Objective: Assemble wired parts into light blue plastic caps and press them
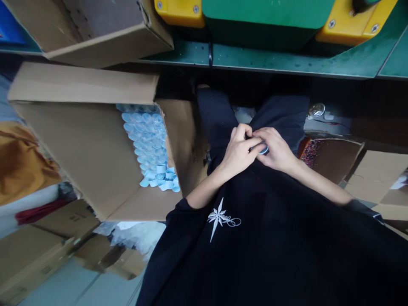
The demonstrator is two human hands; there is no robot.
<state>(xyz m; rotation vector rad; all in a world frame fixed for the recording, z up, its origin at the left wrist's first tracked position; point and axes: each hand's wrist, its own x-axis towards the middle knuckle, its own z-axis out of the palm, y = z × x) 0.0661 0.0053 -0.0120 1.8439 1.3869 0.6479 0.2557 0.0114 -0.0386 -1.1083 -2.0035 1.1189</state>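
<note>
Both of my hands meet over my lap, above dark trousers and a black shirt. My left hand (238, 151) is curled, its fingertips pinched against a small light blue round cap (263, 149). My right hand (276, 148) wraps over the same cap from the right, so most of it is hidden. To my left stands an open cardboard box (83, 144) filled with several stacked light blue caps (149, 144), about an arm's length from my left hand.
A green workbench edge (287, 61) with a green and yellow machine (267, 17) runs across the top. Another cardboard box (95, 29) sits at upper left. More boxes and plastic wrap lie on the floor at lower left, with cardboard pieces at right.
</note>
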